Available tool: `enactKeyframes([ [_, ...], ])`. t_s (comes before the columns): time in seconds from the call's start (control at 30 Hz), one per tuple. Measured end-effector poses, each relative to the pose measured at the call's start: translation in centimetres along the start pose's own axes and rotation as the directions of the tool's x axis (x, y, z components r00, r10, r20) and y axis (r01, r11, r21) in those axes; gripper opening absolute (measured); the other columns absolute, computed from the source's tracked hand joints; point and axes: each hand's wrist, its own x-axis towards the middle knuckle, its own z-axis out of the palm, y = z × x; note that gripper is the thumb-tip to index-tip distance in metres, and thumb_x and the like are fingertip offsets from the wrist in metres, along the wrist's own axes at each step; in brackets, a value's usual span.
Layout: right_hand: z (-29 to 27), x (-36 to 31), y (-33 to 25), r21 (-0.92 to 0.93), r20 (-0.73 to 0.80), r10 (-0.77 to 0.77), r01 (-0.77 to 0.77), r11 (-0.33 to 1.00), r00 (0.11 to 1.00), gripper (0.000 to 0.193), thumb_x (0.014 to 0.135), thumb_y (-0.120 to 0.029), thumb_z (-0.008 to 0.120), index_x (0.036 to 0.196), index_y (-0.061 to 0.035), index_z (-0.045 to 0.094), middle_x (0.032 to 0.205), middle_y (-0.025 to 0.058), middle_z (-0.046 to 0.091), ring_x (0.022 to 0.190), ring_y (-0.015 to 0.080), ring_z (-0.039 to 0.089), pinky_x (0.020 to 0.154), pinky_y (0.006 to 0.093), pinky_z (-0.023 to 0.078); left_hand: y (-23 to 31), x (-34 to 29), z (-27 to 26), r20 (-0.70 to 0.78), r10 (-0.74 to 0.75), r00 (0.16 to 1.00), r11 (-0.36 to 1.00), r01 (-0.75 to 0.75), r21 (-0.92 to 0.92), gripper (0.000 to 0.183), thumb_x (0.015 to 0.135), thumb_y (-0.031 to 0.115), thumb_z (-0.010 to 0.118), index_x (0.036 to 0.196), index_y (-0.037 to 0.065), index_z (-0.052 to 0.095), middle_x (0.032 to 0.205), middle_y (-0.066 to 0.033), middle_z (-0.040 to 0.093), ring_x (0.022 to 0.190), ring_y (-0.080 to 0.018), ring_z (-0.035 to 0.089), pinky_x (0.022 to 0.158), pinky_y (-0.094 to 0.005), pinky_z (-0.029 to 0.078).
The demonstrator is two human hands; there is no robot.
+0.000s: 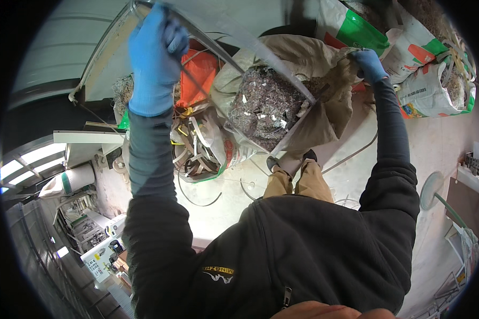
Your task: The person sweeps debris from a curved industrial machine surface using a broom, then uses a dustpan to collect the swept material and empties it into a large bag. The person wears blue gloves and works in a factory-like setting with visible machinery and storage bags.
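My left hand (155, 66), in a blue glove, is raised at the upper left and closed on the rim of a tilted, grey box-shaped bin (261, 50). Dark shredded scraps (261, 106) with small white bits show at the bin's low end, which is at the mouth of a beige woven sack (332, 114). At the sack's right side, my gloved right hand (369, 65) is closed on a bunched part of its rim. How deep the scraps go cannot be seen.
Left of the sack stand a bag of cut strips (197, 143) and an orange-red bag (198, 77). White, green and red sacks of scraps (431, 90) crowd the upper right. Loose bands (199, 202) lie on the floor near my feet. A round-topped stand (432, 191) is at the right.
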Motion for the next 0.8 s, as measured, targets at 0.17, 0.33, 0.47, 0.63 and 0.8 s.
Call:
enactKeyframes([
  [0.17, 1.1, 1.4, -0.2, 0.17, -0.063, 0.048, -0.036, 0.985, 0.997, 0.011, 0.09, -0.012, 0.07, 0.097, -0.0034, 0.07, 0.087, 0.0121, 0.07, 0.073, 0.0241, 0.07, 0.061, 0.036, 0.058, -0.6, 7.3, 4.3, 0.025, -0.141, 0.99, 0.981, 0.136, 0.14, 0.036, 0.105, 0.042, 0.064, 0.081, 0.022, 0.046, 0.055, 0.0094, 0.034, 0.045, -0.008, 0.035, 0.044, -0.0257, 0.031],
  [0.33, -0.6, -0.3, -2.2, 0.618, -0.043, 0.286, -0.199, 0.761, 0.957, 0.018, 0.099, -0.02, 0.063, 0.088, -0.0061, 0.066, 0.07, 0.0037, 0.059, 0.054, 0.0158, 0.055, 0.047, 0.0329, 0.045, -1.8, 13.4, 8.9, 0.182, -0.226, 0.957, 0.974, 0.217, 0.068, 0.031, 0.108, 0.035, 0.06, 0.082, 0.023, 0.048, 0.058, 0.0114, 0.035, 0.046, -0.0046, 0.036, 0.044, -0.0214, 0.032],
  [0.47, -2.0, -0.9, -3.6, 0.846, 0.063, 0.516, -0.32, 0.426, 0.854, 0.023, 0.1, -0.025, 0.062, 0.093, -0.004, 0.069, 0.07, 0.0046, 0.059, 0.059, 0.0181, 0.061, 0.05, 0.0363, 0.049, -3.2, 15.5, 11.8, 0.248, -0.266, 0.932, 0.962, 0.272, 0.01, 0.03, 0.109, 0.034, 0.059, 0.083, 0.023, 0.05, 0.058, 0.012, 0.035, 0.046, -0.0039, 0.037, 0.044, -0.0206, 0.035],
  [0.63, -1.6, -0.7, -4.3, 0.871, 0.016, 0.575, -0.294, 0.393, 0.818, 0.034, 0.099, -0.037, 0.063, 0.086, -0.0052, 0.065, 0.07, 0.0041, 0.058, 0.056, 0.0163, 0.054, 0.05, 0.0353, 0.046, -3.3, 17.0, 13.2, 0.234, -0.253, 0.939, 0.962, 0.271, -0.044, 0.031, 0.109, 0.034, 0.058, 0.081, 0.023, 0.051, 0.057, 0.0116, 0.036, 0.045, -0.0042, 0.039, 0.043, -0.0208, 0.036],
  [0.8, -1.3, 0.5, -4.6, 0.826, 0.02, 0.558, -0.328, 0.458, 0.829, 0.034, 0.098, -0.035, 0.064, 0.084, -0.0037, 0.068, 0.072, 0.0049, 0.061, 0.058, 0.0169, 0.055, 0.053, 0.0379, 0.046, -2.7, 19.2, 13.7, 0.044, -0.185, 0.982, 0.981, 0.181, 0.073, 0.033, 0.109, 0.038, 0.055, 0.08, 0.023, 0.052, 0.055, 0.0092, 0.043, 0.042, -0.0082, 0.041, 0.041, -0.0227, 0.037],
])
